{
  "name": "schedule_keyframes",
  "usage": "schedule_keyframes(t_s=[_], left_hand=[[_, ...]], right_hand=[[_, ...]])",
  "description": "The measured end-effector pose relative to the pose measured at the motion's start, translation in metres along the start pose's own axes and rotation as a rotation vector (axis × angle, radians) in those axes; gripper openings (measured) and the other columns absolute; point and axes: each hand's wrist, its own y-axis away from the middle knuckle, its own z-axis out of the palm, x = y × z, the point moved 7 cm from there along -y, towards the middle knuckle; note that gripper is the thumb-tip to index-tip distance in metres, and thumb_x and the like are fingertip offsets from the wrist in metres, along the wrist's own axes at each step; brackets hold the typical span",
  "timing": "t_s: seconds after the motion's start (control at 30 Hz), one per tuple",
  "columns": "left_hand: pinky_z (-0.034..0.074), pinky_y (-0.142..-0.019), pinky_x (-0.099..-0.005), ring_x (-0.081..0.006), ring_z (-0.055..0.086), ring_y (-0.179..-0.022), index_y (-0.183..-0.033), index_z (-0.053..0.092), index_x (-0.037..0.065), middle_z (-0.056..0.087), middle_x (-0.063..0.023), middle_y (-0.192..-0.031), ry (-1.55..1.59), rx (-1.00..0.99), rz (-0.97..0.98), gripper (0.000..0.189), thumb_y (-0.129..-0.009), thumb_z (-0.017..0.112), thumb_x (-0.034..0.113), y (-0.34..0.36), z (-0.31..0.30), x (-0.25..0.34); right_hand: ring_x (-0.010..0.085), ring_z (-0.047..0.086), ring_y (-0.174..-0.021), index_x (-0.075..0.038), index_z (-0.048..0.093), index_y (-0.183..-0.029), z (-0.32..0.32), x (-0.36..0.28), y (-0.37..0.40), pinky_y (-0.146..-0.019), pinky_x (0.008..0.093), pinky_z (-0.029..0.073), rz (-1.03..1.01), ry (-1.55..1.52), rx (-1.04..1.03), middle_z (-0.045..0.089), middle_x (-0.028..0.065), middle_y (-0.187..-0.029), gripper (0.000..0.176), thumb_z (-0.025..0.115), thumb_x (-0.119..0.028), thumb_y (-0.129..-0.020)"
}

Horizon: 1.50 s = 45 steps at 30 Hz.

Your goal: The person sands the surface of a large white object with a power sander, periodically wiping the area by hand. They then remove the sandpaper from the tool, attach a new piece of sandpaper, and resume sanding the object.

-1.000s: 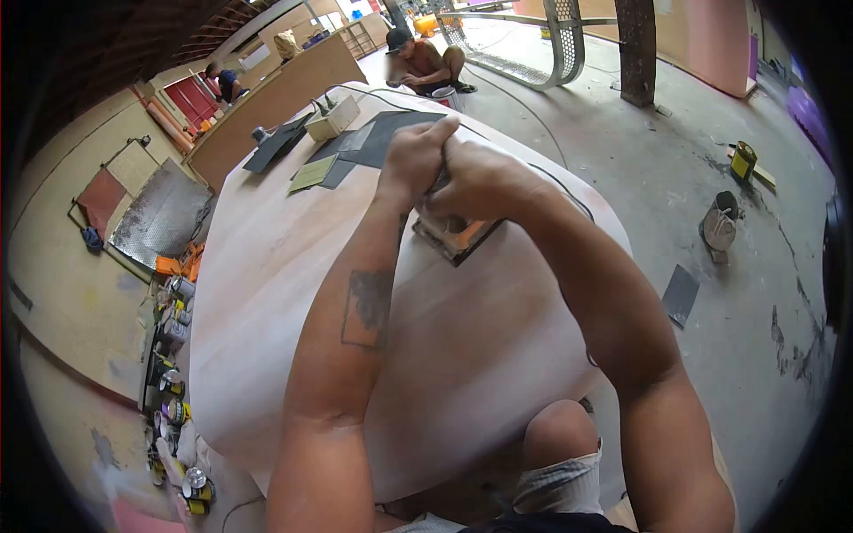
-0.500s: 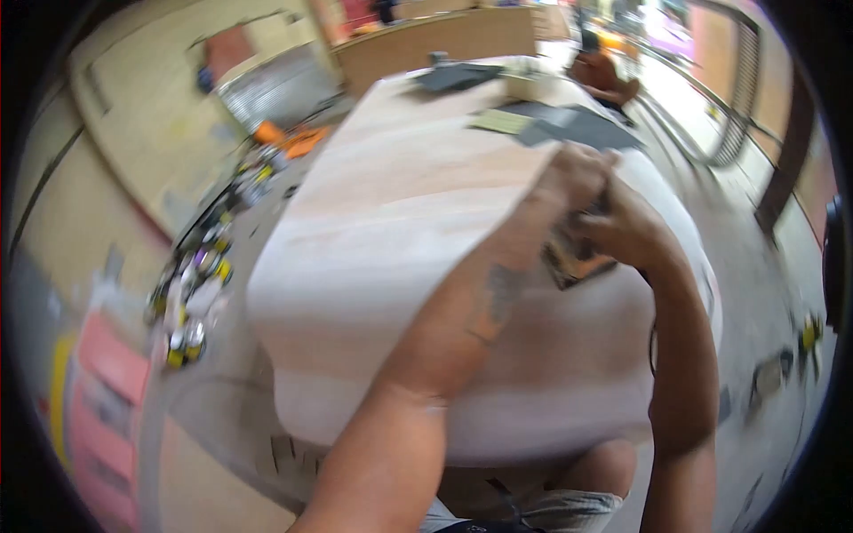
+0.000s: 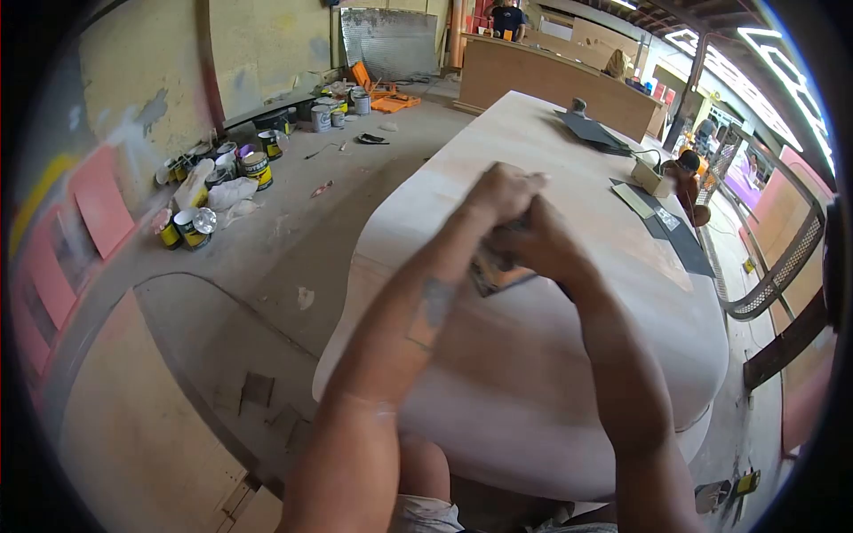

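Observation:
Both my hands are on an orange and black power sander (image 3: 508, 279), which rests on a large pale surface with rounded corners (image 3: 426, 209). My left hand (image 3: 508, 192) is closed over its far upper part, fingers partly hidden. My right hand (image 3: 544, 238) wraps round its body from the right. The hands and tool are slightly blurred, and my forearms hide part of the sander. Pinkish-brown patches show through the white coating around it.
Dark sheets (image 3: 593, 131), a light green sheet (image 3: 633, 201) and a beige box (image 3: 651, 178) lie on the far part of the surface. Paint cans (image 3: 256, 169) line the left wall. A person (image 3: 689, 182) sits beyond the right edge; another person (image 3: 508, 19) stands behind a wooden counter (image 3: 542, 84).
My view has swung left and sharpened, bringing in more of the floor and paint cans. Hands and sander now appear further left over the surface. Both hands keep their hold.

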Motion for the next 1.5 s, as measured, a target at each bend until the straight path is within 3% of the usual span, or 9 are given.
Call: schedule_keyframes(t_s=[0.23, 0.4, 0.57, 0.63, 0.9, 1.03, 1.13, 1.43, 1.5], left_hand=[[0.053, -0.082, -0.0348, -0.0177, 0.067, -0.087, -0.097, 0.077, -0.008, 0.076, -0.0141, -0.090, -0.031, 0.252, -0.162, 0.061, -0.096, 0.068, 0.052, 0.021, -0.169, -0.094], [0.054, -0.085, -0.0391, -0.0248, 0.071, -0.091, -0.099, 0.077, -0.009, 0.077, -0.0204, -0.095, -0.163, 0.286, -0.236, 0.066, -0.095, 0.065, 0.056, 0.019, -0.181, -0.092], [0.053, -0.088, -0.0462, -0.0371, 0.074, -0.090, -0.101, 0.077, -0.005, 0.075, -0.0308, -0.097, -0.217, 0.263, 0.020, 0.059, -0.101, 0.060, 0.052, 0.007, -0.092, -0.041], [0.054, -0.100, -0.0509, -0.0445, 0.073, -0.108, -0.102, 0.076, -0.005, 0.072, -0.0331, -0.107, -0.174, 0.142, -0.054, 0.062, -0.102, 0.054, 0.053, -0.004, -0.033, -0.023], [0.056, -0.101, -0.0480, -0.0407, 0.073, -0.106, -0.103, 0.080, 0.005, 0.076, -0.0251, -0.104, 0.033, 0.098, -0.017, 0.054, -0.100, 0.057, 0.053, 0.024, 0.161, 0.132], [0.056, -0.096, -0.0513, -0.0446, 0.073, -0.104, -0.098, 0.078, 0.004, 0.076, -0.0256, -0.103, 0.235, -0.118, 0.005, 0.051, -0.101, 0.060, 0.052, 0.049, 0.192, 0.172], [0.056, -0.095, -0.0515, -0.0445, 0.073, -0.103, -0.095, 0.077, 0.002, 0.076, -0.0266, -0.101, 0.241, -0.054, -0.019, 0.052, -0.099, 0.063, 0.052, 0.063, 0.175, 0.164], [0.055, -0.082, -0.0505, -0.0471, 0.073, -0.092, -0.087, 0.073, -0.003, 0.070, -0.0317, -0.089, 0.132, 0.240, -0.076, 0.055, -0.094, 0.070, 0.051, 0.076, -0.008, 0.038], [0.058, -0.081, -0.0515, -0.0465, 0.074, -0.091, -0.086, 0.075, -0.003, 0.073, -0.0311, -0.092, 0.098, 0.310, -0.012, 0.055, -0.092, 0.070, 0.052, 0.069, -0.052, -0.002]], right_hand=[[0.0296, 0.076, -0.081, 0.009, 0.060, -0.119, 0.095, -0.106, -0.102, -0.068, 0.0415, 0.060, -0.101, 0.109, -0.223, 0.075, 0.0196, -0.093, 0.078, 0.090, -0.043, -0.069], [0.0243, 0.074, -0.068, 0.009, 0.059, -0.120, 0.103, -0.108, -0.121, -0.055, 0.0376, 0.057, -0.105, 0.141, -0.303, 0.073, 0.0195, -0.085, 0.076, 0.089, -0.042, -0.073], [0.0194, 0.068, -0.057, 0.006, 0.059, -0.121, 0.039, -0.063, -0.069, -0.049, 0.0346, 0.054, -0.080, 0.102, -0.369, 0.071, 0.0151, -0.078, 0.071, 0.088, -0.040, -0.076], [0.0182, 0.066, -0.057, 0.002, 0.058, -0.124, 0.008, -0.021, -0.043, -0.047, 0.0324, 0.052, -0.107, 0.097, -0.374, 0.071, 0.0128, -0.080, 0.068, 0.087, -0.038, -0.077], [0.0139, 0.066, -0.064, -0.003, 0.057, -0.128, -0.141, 0.084, 0.116, -0.048, 0.0295, 0.053, 0.289, 0.095, -0.154, 0.071, 0.0092, -0.088, 0.062, 0.086, -0.030, -0.080], [0.0185, 0.069, -0.093, 0.000, 0.054, -0.135, -0.160, 0.106, 0.162, -0.076, 0.0353, 0.060, 0.311, -0.026, -0.016, 0.071, 0.0116, -0.108, 0.073, 0.090, -0.021, -0.075], [0.0262, 0.067, -0.118, 0.003, 0.055, -0.135, -0.142, 0.084, 0.164, -0.098, 0.0422, 0.056, 0.198, -0.146, 0.039, 0.068, 0.0164, -0.125, 0.075, 0.091, -0.012, -0.071], [0.0304, 0.073, -0.108, 0.001, 0.066, -0.124, -0.006, -0.022, 0.040, -0.093, 0.0429, 0.056, -0.025, 0.116, -0.136, 0.075, 0.0194, -0.114, 0.062, 0.089, -0.024, -0.072], [0.0262, 0.072, -0.108, 0.001, 0.064, -0.125, 0.034, -0.036, -0.008, -0.092, 0.0415, 0.057, -0.237, 0.170, -0.167, 0.074, 0.0169, -0.116, 0.068, 0.091, -0.031, -0.071]])
